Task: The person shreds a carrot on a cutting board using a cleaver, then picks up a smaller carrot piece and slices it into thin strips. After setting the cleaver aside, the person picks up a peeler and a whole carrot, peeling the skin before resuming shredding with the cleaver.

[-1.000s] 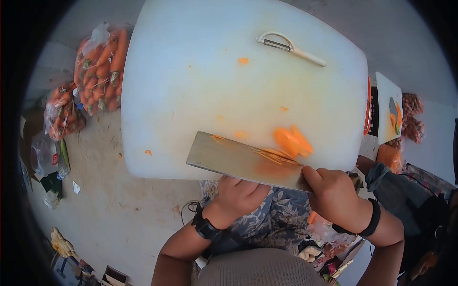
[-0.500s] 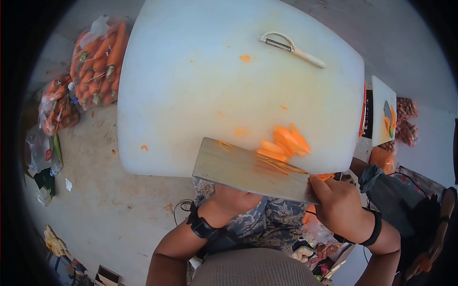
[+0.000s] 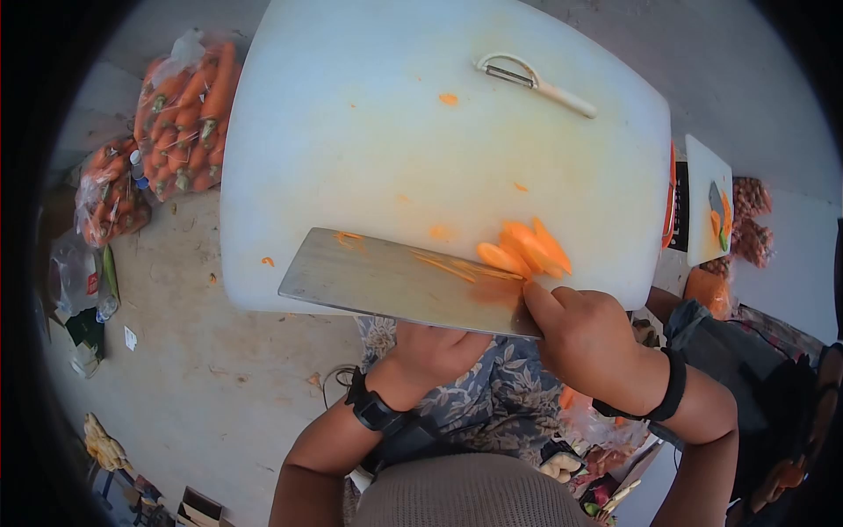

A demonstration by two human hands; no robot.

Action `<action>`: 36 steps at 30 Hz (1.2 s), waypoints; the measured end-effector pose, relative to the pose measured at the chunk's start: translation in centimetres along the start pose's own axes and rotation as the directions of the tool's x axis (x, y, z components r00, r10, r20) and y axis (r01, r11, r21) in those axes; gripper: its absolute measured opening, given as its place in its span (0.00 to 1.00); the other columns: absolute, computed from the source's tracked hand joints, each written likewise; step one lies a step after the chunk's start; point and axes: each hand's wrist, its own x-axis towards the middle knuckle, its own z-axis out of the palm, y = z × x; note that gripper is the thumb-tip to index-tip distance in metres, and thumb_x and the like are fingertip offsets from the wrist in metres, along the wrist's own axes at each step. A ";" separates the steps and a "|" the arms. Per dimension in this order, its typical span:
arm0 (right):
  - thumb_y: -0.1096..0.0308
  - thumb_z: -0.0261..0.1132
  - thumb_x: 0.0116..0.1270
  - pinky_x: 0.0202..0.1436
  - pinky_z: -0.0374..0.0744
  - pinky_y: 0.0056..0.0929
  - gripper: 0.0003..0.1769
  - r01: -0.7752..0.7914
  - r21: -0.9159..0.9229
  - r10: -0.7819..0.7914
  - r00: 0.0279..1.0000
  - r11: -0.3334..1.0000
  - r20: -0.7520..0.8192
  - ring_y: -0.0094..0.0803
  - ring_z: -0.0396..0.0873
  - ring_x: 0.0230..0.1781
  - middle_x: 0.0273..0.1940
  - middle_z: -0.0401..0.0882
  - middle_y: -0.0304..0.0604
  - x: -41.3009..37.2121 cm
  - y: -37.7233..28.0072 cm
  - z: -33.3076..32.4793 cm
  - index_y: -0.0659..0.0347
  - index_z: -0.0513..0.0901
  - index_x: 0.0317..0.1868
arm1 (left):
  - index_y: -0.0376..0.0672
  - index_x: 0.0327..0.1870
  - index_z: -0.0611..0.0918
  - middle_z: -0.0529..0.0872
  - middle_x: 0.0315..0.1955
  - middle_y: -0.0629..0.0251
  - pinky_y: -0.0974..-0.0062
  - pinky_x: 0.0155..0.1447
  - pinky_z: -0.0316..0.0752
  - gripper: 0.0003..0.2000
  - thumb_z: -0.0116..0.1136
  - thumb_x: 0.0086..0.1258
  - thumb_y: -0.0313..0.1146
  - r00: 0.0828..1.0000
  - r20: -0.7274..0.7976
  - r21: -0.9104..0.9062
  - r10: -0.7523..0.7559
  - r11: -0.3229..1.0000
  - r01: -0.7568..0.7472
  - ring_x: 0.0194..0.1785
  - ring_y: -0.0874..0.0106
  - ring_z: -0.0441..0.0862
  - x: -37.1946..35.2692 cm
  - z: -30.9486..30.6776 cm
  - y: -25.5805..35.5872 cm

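Observation:
My right hand (image 3: 587, 338) is closed around the handle end of a wide cleaver (image 3: 395, 279). Its blade lies across the near edge of the white cutting board (image 3: 369, 158), face up, with thin carrot shreds stuck to it. Just past the blade, carrot slices (image 3: 529, 248) overlap in a small fan on the board. My left hand (image 3: 435, 351) is below the near edge, partly covered by the cleaver, its fingers hidden. A white-handled peeler (image 3: 537, 85) rests toward the far right of the board.
Bags of carrots (image 3: 186, 123) stand on the floor at left. To the right is a second cutting board (image 3: 705, 206) with a knife and carrot pieces, near net bags (image 3: 752, 220). Another person (image 3: 746, 378) is at lower right.
The cleaver has slid left along the near edge, together with my right hand. My left hand has shifted slightly right beneath the blade. The slices stay in nearly the same place.

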 end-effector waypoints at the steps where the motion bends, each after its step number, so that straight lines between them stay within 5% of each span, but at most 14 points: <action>1: 0.72 0.65 0.53 0.19 0.74 0.35 0.12 -0.001 -0.014 0.001 1.000 1.000 0.004 0.39 0.76 0.16 0.20 0.72 0.41 -0.4 -0.1 -0.4 0.64 0.75 0.38 | 0.39 0.43 0.87 0.88 0.39 0.57 0.63 0.47 0.79 0.12 0.63 0.57 0.22 1.000 -0.005 -0.001 0.001 1.000 -0.001 0.42 0.56 0.85 0.0 0.0 -0.1; 4: 0.73 0.65 0.51 0.19 0.73 0.34 0.16 -0.016 -0.046 0.017 0.999 0.999 0.040 0.37 0.76 0.17 0.20 0.71 0.41 -1.9 -0.4 -1.7 0.65 0.77 0.42 | 0.39 0.42 0.87 0.88 0.39 0.58 0.63 0.48 0.79 0.12 0.63 0.57 0.22 0.998 -0.004 -0.080 -0.069 0.994 0.068 0.42 0.56 0.85 -1.0 0.3 -0.3; 9: 0.74 0.65 0.49 0.20 0.73 0.33 0.19 -0.067 -0.063 0.072 0.994 0.996 0.084 0.35 0.76 0.18 0.20 0.70 0.40 -3.9 0.1 -2.4 0.67 0.78 0.45 | 0.45 0.42 0.88 0.86 0.46 0.63 0.57 0.57 0.77 0.13 0.66 0.54 0.30 0.991 0.051 0.116 0.122 0.985 -0.127 0.49 0.59 0.83 -1.4 0.1 -0.9; 19: 0.75 0.65 0.45 0.21 0.73 0.31 0.26 -0.033 -0.101 0.045 0.993 0.994 0.113 0.33 0.75 0.18 0.22 0.70 0.40 -4.5 0.1 -3.2 0.71 0.80 0.49 | 0.45 0.48 0.86 0.85 0.49 0.66 0.59 0.59 0.76 0.14 0.64 0.61 0.32 0.997 0.075 0.114 0.023 0.993 -0.032 0.52 0.59 0.82 -4.0 1.1 -1.0; 21: 0.75 0.65 0.43 0.21 0.73 0.31 0.28 -0.010 -0.114 0.025 0.990 0.993 0.138 0.32 0.75 0.18 0.22 0.70 0.40 -4.4 0.1 -3.5 0.72 0.79 0.50 | 0.45 0.52 0.85 0.85 0.50 0.64 0.62 0.59 0.76 0.15 0.62 0.64 0.34 0.971 0.151 -0.196 -0.187 0.957 0.214 0.53 0.60 0.82 -5.0 1.9 -1.1; 22: 0.74 0.65 0.42 0.21 0.73 0.30 0.30 -0.007 -0.101 0.020 0.991 0.995 0.129 0.32 0.75 0.19 0.22 0.70 0.40 -4.3 0.1 -3.8 0.73 0.79 0.51 | 0.45 0.52 0.85 0.85 0.50 0.64 0.62 0.59 0.76 0.15 0.62 0.64 0.34 0.969 0.152 -0.196 -0.194 0.955 0.222 0.53 0.60 0.82 -5.4 1.9 -1.2; 24: 0.74 0.65 0.41 0.21 0.73 0.30 0.31 0.007 -0.087 0.005 0.991 0.996 0.132 0.32 0.75 0.19 0.23 0.69 0.40 -4.2 0.1 -3.8 0.75 0.79 0.51 | 0.44 0.60 0.76 0.78 0.59 0.62 0.64 0.64 0.71 0.18 0.55 0.70 0.35 0.877 0.373 -0.426 -0.304 0.783 0.452 0.60 0.64 0.77 -6.2 1.5 -1.6; 27: 0.74 0.67 0.40 0.22 0.72 0.31 0.33 0.000 -0.121 0.017 0.989 0.993 0.146 0.32 0.75 0.20 0.23 0.69 0.40 -4.4 0.2 -3.7 0.76 0.78 0.52 | 0.42 0.74 0.62 0.66 0.72 0.60 0.68 0.73 0.64 0.24 0.44 0.80 0.36 0.670 0.690 -0.581 -0.273 0.342 0.739 0.71 0.68 0.68 -7.3 1.2 -2.0; 28: 0.74 0.67 0.40 0.22 0.72 0.31 0.33 -0.005 -0.110 0.021 0.989 0.994 0.150 0.32 0.75 0.20 0.23 0.69 0.40 -4.4 0.2 -3.6 0.75 0.78 0.53 | 0.42 0.74 0.62 0.66 0.72 0.60 0.68 0.73 0.64 0.24 0.44 0.80 0.36 0.670 0.690 -0.584 -0.274 0.336 0.739 0.71 0.68 0.68 -7.6 1.5 -2.2; 30: 0.74 0.68 0.40 0.22 0.72 0.31 0.34 -0.003 -0.098 0.019 0.987 0.995 0.162 0.32 0.75 0.20 0.23 0.70 0.40 -4.2 0.2 -3.6 0.75 0.78 0.53 | 0.42 0.73 0.64 0.68 0.71 0.61 0.69 0.72 0.65 0.23 0.45 0.80 0.36 0.805 0.561 -0.408 -0.194 0.781 0.472 0.70 0.69 0.70 -7.9 2.0 -2.2; 34: 0.82 0.65 0.34 0.25 0.74 0.39 0.34 -0.113 -0.004 0.112 0.975 0.994 0.191 0.45 0.76 0.23 0.26 0.74 0.48 -3.5 0.5 -3.4 0.71 0.77 0.51 | 0.43 0.73 0.64 0.68 0.71 0.61 0.70 0.72 0.65 0.23 0.44 0.80 0.36 0.900 0.421 -0.410 -0.108 0.863 0.296 0.70 0.69 0.69 -6.4 1.9 -1.8; 36: 0.82 0.66 0.34 0.25 0.74 0.40 0.33 -0.130 0.024 0.123 0.970 0.991 0.208 0.47 0.77 0.23 0.26 0.75 0.49 -3.0 0.9 -3.1 0.70 0.78 0.50 | 0.41 0.65 0.75 0.77 0.64 0.60 0.70 0.65 0.72 0.19 0.52 0.74 0.31 0.956 0.286 -0.173 -0.072 0.977 0.125 0.63 0.66 0.77 -5.3 1.8 -1.1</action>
